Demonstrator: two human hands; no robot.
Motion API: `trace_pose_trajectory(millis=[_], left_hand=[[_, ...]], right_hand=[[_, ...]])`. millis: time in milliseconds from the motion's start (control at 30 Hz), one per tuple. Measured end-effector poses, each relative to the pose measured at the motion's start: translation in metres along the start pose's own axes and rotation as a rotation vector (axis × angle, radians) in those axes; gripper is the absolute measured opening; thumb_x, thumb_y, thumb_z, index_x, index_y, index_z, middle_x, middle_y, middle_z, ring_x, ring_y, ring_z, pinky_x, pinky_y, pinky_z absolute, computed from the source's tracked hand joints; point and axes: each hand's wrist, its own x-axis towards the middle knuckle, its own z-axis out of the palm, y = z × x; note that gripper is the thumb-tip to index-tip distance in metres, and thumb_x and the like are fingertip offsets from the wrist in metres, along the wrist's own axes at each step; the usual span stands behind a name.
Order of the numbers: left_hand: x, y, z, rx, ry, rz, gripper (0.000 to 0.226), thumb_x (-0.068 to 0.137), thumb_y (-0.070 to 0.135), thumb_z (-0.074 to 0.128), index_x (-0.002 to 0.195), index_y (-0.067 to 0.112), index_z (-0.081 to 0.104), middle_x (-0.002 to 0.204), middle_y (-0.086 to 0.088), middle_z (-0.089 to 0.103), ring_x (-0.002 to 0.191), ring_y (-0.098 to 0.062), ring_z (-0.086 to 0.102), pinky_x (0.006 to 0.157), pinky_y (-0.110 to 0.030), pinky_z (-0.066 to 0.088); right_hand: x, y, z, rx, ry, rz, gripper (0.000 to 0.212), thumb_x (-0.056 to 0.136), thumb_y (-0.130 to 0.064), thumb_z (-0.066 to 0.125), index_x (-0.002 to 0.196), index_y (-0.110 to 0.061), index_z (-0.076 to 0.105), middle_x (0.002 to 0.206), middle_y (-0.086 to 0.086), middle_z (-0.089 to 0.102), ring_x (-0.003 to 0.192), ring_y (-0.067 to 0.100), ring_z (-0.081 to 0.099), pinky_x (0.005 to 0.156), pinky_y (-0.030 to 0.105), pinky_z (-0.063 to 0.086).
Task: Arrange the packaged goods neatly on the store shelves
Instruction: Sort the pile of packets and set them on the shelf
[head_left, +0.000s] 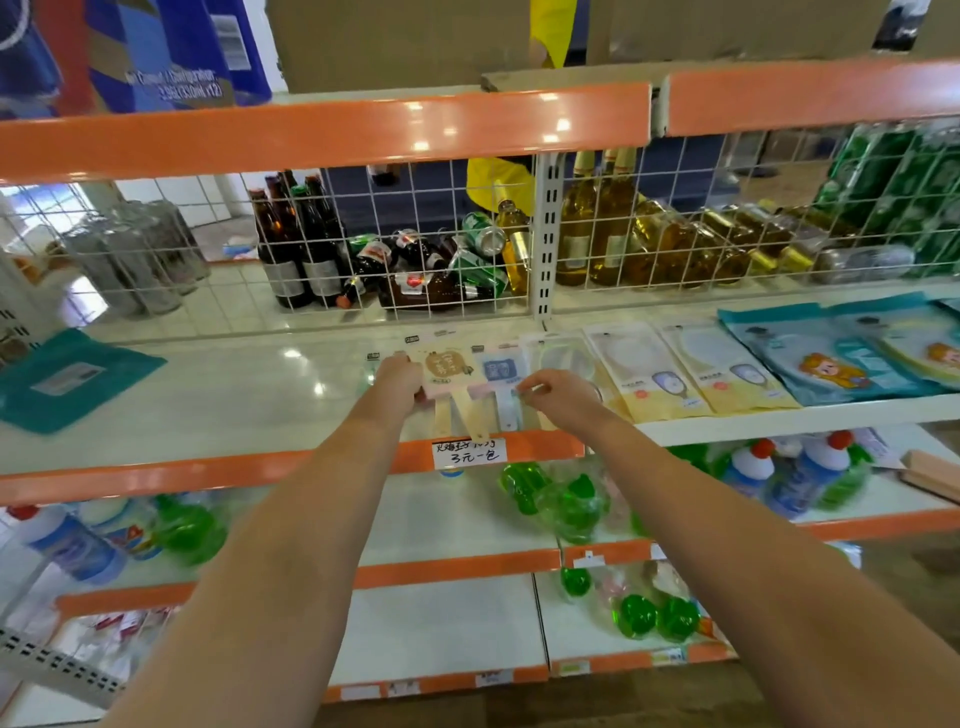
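White glossy shelf (218, 395), left hand (397, 382) gripping the pink-edged flat fan packet (447, 371), right hand (558, 397) pinching the neighbouring clear-wrapped blue packet (501, 371), yellow packets (675, 371) just beside

Bright, even overhead light — round glare spots on the white shelf (234, 384) and the orange rail (322, 135) above it. Edges bow with wide-angle distortion; lower shelves and corners blur — shadows faint.

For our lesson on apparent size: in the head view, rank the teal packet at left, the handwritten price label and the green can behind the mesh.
1. teal packet, largest
2. handwritten price label
3. green can, smallest-looking, but farthest back, so unsure
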Motion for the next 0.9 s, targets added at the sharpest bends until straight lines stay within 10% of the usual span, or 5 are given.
trace_pose_trajectory(millis=[167, 267, 500, 700, 900], left_hand=[[0.007, 0.002, -0.004, -0.014, -0.013, -0.029, 0.020, 0.097, 0.000, 0.045, 0.081, 0.003, 0.056, 0.077, -0.015, 0.060, 0.068, -0.030, 0.060, 0.081, -0.056, 0.053], [0.021, 0.007, -0.008, 0.032, -0.006, -0.007, 0.023, 0.098, 0.003, 0.044, 0.078, 0.005, 0.055, 0.088, -0.015, 0.062, 0.078, -0.029, 0.062, 0.085, -0.050, 0.054], [0.062, 0.008, -0.006, 0.123, -0.074, 0.019, 0.022, 0.094, 0.002, 0.049, 0.075, 0.009, 0.059, 0.107, -0.018, 0.067, 0.099, -0.033, 0.066, 0.089, -0.046, 0.054], [0.080, 0.005, -0.001, 0.159, -0.131, 0.005, 0.017, 0.093, -0.001, 0.049, 0.102, -0.004, 0.063, 0.103, -0.018, 0.067, 0.097, -0.032, 0.066, 0.086, -0.040, 0.056], [0.101, -0.004, -0.001, 0.351, -0.130, 0.072, 0.013, 0.092, 0.003, 0.051, 0.084, 0.001, 0.061, 0.101, -0.019, 0.068, 0.092, -0.033, 0.068, 0.084, -0.045, 0.056]], right_hand=[[0.021, 0.005, 0.013, -0.124, 0.019, 0.042, 0.026, 0.096, -0.015, 0.048, 0.114, -0.023, 0.064, 0.119, -0.001, 0.063, 0.076, 0.006, 0.055, 0.054, 0.016, 0.038], [0.039, 0.002, 0.018, -0.163, 0.011, 0.074, 0.026, 0.096, -0.013, 0.046, 0.114, -0.024, 0.062, 0.112, -0.002, 0.063, 0.057, 0.005, 0.050, 0.045, 0.016, 0.035], [0.068, -0.010, 0.024, -0.258, 0.017, 0.086, 0.034, 0.094, -0.007, 0.044, 0.120, -0.020, 0.061, 0.119, 0.008, 0.062, 0.095, 0.022, 0.061, 0.083, 0.030, 0.053], [0.089, -0.026, 0.037, -0.250, 0.021, 0.098, 0.032, 0.094, -0.006, 0.044, 0.118, -0.016, 0.063, 0.122, 0.008, 0.061, 0.094, 0.023, 0.059, 0.070, 0.024, 0.044], [0.095, -0.025, 0.045, -0.255, 0.032, 0.122, 0.028, 0.091, -0.010, 0.055, 0.118, -0.016, 0.062, 0.124, 0.005, 0.061, 0.107, 0.022, 0.057, 0.075, 0.021, 0.041]])
